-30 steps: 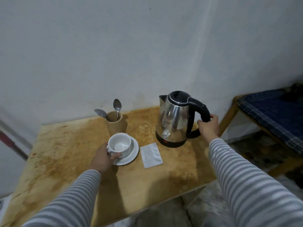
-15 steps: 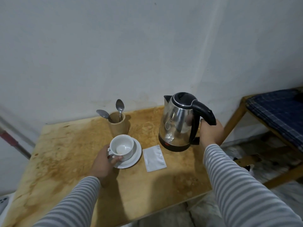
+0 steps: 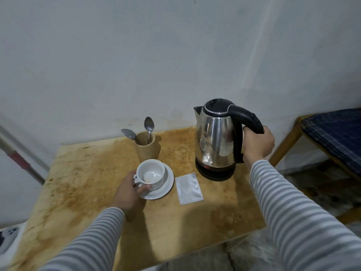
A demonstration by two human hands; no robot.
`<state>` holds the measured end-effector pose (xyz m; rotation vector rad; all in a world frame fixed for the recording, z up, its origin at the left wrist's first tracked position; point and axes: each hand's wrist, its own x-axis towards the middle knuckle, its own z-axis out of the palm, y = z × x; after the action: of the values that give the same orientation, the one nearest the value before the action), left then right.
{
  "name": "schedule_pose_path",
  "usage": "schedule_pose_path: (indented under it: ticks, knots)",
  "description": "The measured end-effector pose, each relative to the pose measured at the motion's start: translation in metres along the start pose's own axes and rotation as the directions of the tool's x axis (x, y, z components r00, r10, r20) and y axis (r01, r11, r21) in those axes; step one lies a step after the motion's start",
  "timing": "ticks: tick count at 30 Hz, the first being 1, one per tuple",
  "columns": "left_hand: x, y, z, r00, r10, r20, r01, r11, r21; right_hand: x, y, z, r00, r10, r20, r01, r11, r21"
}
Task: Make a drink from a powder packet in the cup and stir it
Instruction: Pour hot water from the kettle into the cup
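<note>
**Kettle comes off its base as the cup is steadied**

Since a second ago the kettle (image 3: 214, 137) has risen: it then sat flat on its black base (image 3: 214, 171), and now its steel body appears to hang just above that base, upright and not yet tipped. The right hand (image 3: 257, 145) has closed fully round the lower part of the black handle, where before it was only arriving there. The left hand (image 3: 129, 190) has barely shifted; its fingers pinch the handle of the white cup (image 3: 150, 174), which stands empty on its saucer (image 3: 166, 184) near the middle of the stained wooden table (image 3: 82, 182).

The powder packet (image 3: 188, 188) lies flat and unopened just right of the saucer, between it and the base, touching neither. Two spoons (image 3: 149, 124) stand in a wooden holder (image 3: 146, 146) behind the cup.

The kettle is probably heavy if filled, and its steel wall may be hot, so the insulated handle is the only sound place to hold it. The cup is stiff, glazed and breakable, and may slide on the saucer; holding its handle guards against that. The packet looks light, thin and limp, best pinched at a corner and torn along the top.
</note>
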<state>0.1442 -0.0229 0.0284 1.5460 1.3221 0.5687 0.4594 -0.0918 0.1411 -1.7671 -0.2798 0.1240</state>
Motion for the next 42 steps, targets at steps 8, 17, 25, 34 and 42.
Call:
schedule_pose_path:
  ticks: [8,17,25,34,42]
  knots:
    - [0.003,0.003,-0.002,0.999,-0.036,-0.001,0.036,0.999,0.030,-0.014,-0.018,-0.007,0.993,-0.110,0.046,0.113,0.993,-0.046]
    - [0.000,0.001,0.001,0.997,-0.053,-0.051,0.054,0.998,0.023,-0.032,-0.021,-0.013,0.965,-0.210,0.155,0.239,0.950,-0.200]
    - [0.000,0.002,0.001,0.997,-0.056,-0.052,0.056,0.998,0.008,-0.044,-0.029,-0.009,0.907,-0.289,0.305,0.375,0.885,-0.276]
    - [-0.003,0.000,0.002,0.994,-0.078,-0.078,0.083,0.995,0.054,-0.050,-0.032,-0.006,0.851,-0.349,0.391,0.473,0.833,-0.285]
    - [-0.006,-0.007,0.001,0.986,-0.023,-0.166,0.047,0.989,0.139,-0.054,-0.038,-0.007,0.793,-0.394,0.464,0.572,0.743,-0.348]
